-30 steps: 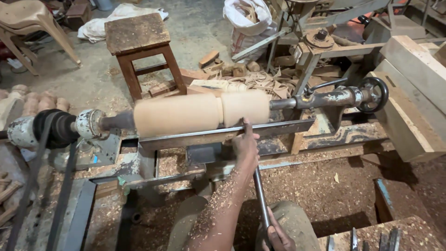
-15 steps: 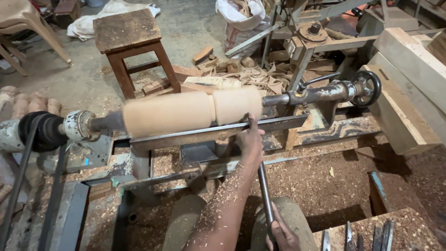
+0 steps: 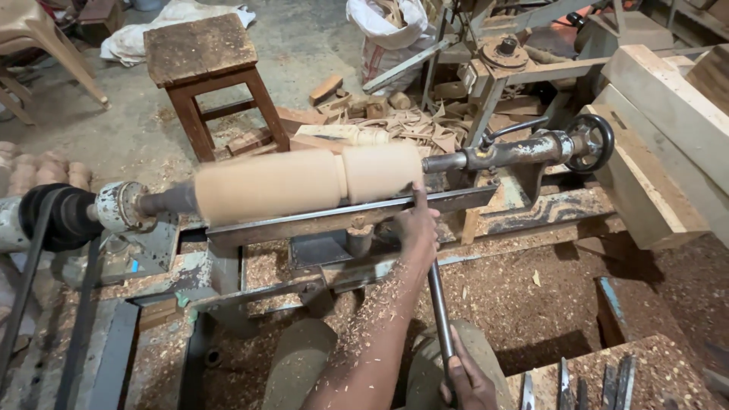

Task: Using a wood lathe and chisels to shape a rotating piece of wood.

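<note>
A pale wooden cylinder (image 3: 304,182) is mounted sideways in a lathe, with a shallow groove right of its middle. My left hand (image 3: 416,228) rests on the long metal tool rest (image 3: 319,219) and pins a long steel turning tool (image 3: 439,307) against the cylinder's right section. My right hand (image 3: 465,381) grips the tool's lower end near my lap. Wood shavings cover my left forearm. The tool's cutting tip is hidden behind my left hand.
The lathe's drive end with a black belt (image 3: 53,220) is at left, and the tailstock with a handwheel (image 3: 592,143) at right. Behind stand a wooden stool (image 3: 205,68), wood scraps and a white sack (image 3: 380,30). Several chisels (image 3: 577,383) lie at lower right. Sawdust covers the floor.
My left hand and the tool have slid slightly right along the rest, toward the cylinder's right end. The view has shifted a little to the right.
</note>
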